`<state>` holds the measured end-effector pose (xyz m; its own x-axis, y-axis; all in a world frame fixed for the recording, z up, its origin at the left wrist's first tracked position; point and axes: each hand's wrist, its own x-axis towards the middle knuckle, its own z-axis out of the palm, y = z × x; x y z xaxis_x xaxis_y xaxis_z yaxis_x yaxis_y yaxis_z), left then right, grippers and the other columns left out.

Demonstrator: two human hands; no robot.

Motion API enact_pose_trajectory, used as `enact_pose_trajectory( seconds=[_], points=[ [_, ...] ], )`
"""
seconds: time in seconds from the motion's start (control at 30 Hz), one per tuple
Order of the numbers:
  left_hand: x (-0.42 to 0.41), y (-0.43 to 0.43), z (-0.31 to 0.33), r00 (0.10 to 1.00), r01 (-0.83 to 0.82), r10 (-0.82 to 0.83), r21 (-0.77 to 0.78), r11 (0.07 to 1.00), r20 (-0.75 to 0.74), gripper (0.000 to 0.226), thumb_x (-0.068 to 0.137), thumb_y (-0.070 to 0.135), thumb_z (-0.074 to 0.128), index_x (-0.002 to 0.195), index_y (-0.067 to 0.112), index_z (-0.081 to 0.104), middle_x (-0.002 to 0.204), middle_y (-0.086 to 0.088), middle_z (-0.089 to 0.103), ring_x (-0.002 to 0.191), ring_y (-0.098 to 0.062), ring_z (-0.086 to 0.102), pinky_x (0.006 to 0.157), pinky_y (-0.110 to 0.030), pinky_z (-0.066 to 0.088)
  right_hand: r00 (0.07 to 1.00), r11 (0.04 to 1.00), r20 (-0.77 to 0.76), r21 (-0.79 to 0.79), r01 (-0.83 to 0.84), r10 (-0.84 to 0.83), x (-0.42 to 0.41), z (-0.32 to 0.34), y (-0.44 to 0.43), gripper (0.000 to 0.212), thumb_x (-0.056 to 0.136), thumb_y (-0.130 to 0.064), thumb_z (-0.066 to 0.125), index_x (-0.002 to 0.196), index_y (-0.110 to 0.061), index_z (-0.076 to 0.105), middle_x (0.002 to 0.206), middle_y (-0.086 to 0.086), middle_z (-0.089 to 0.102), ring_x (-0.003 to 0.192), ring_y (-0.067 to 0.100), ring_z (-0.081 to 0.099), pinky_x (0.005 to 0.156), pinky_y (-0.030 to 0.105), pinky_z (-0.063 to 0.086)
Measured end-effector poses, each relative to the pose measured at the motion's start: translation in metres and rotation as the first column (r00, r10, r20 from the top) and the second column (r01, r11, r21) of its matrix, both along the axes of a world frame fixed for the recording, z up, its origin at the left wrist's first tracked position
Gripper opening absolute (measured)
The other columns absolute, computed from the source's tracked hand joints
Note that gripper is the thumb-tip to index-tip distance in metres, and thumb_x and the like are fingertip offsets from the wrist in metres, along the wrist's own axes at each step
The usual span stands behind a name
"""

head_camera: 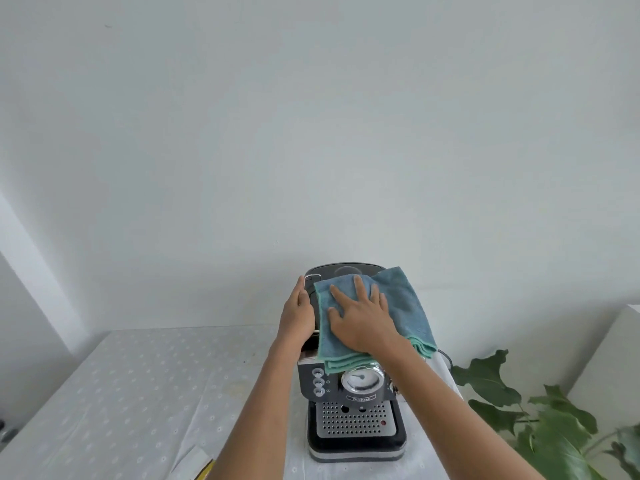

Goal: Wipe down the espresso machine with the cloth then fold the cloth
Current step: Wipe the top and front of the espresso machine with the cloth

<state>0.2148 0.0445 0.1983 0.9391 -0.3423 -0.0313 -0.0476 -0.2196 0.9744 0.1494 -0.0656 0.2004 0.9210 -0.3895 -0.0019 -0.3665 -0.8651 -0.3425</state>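
Head view shows your right hand [363, 320] spread flat, fingers wide and straight, pressing the cloth [405, 306] onto the top of the espresso machine [356, 420], which stands on the counter [121, 393]. The cloth is blue with a teal hem and doubled in several layers. It covers most of the top and hangs over the front edge just above the round gauge [360, 379].

Your left hand [298, 308] lies against the machine's upper left side, fingers straight along it and holding nothing; it seems to be bracing the body.

The cloth looks soft, light and limp. Expect it to slide and bunch under your palm rather than keep its shape, so keep your pressure broad. For folding, take it by the hemmed corners, where the layers should part easily.

The machine looks heavy enough to stay put, but its glossy top is probably slippery, so the left-side brace is well placed. Mind the buttons [318, 382] beside the gauge.
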Motion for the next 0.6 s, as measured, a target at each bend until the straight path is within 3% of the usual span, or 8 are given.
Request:
enact_pose_trajectory(
  seconds=[0.07,0.23,0.33,0.4,0.47,0.53,0.6],
  points=[
    [0.002,0.000,-0.001,1.000,-0.002,0.002,-0.002,1.000,0.005,0.046,0.105,0.026,0.022,0.150,0.035,0.029,0.155,0.008,0.031,0.118,-0.002,0.047,0.093,-0.020,0.028,1.000,0.999,-0.007,0.028,0.021,-0.020,0.013,0.004,-0.004,0.057,0.104,-0.045,0.025,0.160,-0.038,0.015,0.169,0.012,-0.007,0.153,0.044,-0.010,0.124,0.053,-0.004],
    [0.000,0.002,-0.005,1.000,-0.031,0.031,-0.070,0.997,-0.007,0.044,0.105,0.024,0.027,0.147,0.032,0.037,0.154,0.006,0.035,0.131,-0.008,0.040,0.100,-0.021,0.031,0.998,0.998,0.042,0.050,0.039,-0.042,0.008,0.001,-0.001,0.056,0.106,-0.041,0.023,0.160,-0.037,0.014,0.169,0.014,-0.008,0.154,0.040,-0.009,0.125,0.050,-0.006],
    [0.000,0.002,-0.007,0.998,-0.068,0.067,-0.150,0.986,-0.016,0.041,0.104,0.023,0.032,0.142,0.030,0.046,0.149,0.007,0.043,0.103,0.003,0.052,0.086,-0.015,0.037,0.995,0.998,0.086,0.037,0.044,-0.047,-0.016,-0.009,0.009,0.056,0.105,-0.038,0.023,0.160,-0.036,0.014,0.169,0.014,-0.008,0.155,0.035,-0.009,0.125,0.046,-0.006],
    [0.001,0.000,-0.009,0.997,-0.073,0.070,-0.148,0.986,-0.029,0.041,0.104,0.023,0.033,0.142,0.030,0.047,0.144,0.009,0.048,0.076,0.011,0.050,0.065,-0.004,0.040,0.996,0.999,0.076,0.031,0.039,-0.041,-0.016,-0.009,0.008,0.056,0.105,-0.037,0.025,0.160,-0.036,0.017,0.169,0.014,-0.007,0.155,0.035,-0.007,0.125,0.046,-0.005],
    [0.000,0.000,-0.008,0.996,-0.084,0.081,-0.133,0.987,-0.030,0.041,0.104,0.023,0.032,0.143,0.030,0.046,0.134,0.014,0.055,0.063,0.006,0.045,0.051,0.000,0.038,0.996,0.998,0.072,0.040,0.053,-0.055,-0.001,-0.004,0.004,0.055,0.104,-0.037,0.026,0.159,-0.036,0.019,0.168,0.016,-0.005,0.155,0.038,-0.005,0.125,0.049,-0.003],
    [-0.001,0.001,-0.006,0.996,-0.087,0.084,-0.121,0.989,-0.031,0.042,0.104,0.024,0.031,0.143,0.032,0.045,0.133,0.012,0.056,0.065,-0.001,0.045,0.055,-0.007,0.043,0.997,0.997,0.045,0.052,0.064,-0.066,0.016,0.002,-0.002,0.055,0.105,-0.037,0.026,0.159,-0.037,0.018,0.168,0.016,-0.005,0.154,0.040,-0.006,0.125,0.050,-0.003],
    [-0.002,0.001,-0.003,0.996,-0.085,0.084,-0.097,0.992,-0.016,0.042,0.105,0.025,0.030,0.144,0.032,0.044,0.146,0.007,0.046,0.080,-0.003,0.050,0.071,-0.015,0.044,0.998,0.997,0.026,0.055,0.062,-0.064,0.023,0.003,-0.006,0.056,0.105,-0.038,0.025,0.160,-0.037,0.016,0.168,0.016,-0.006,0.154,0.040,-0.007,0.125,0.050,-0.004]
  ],
)
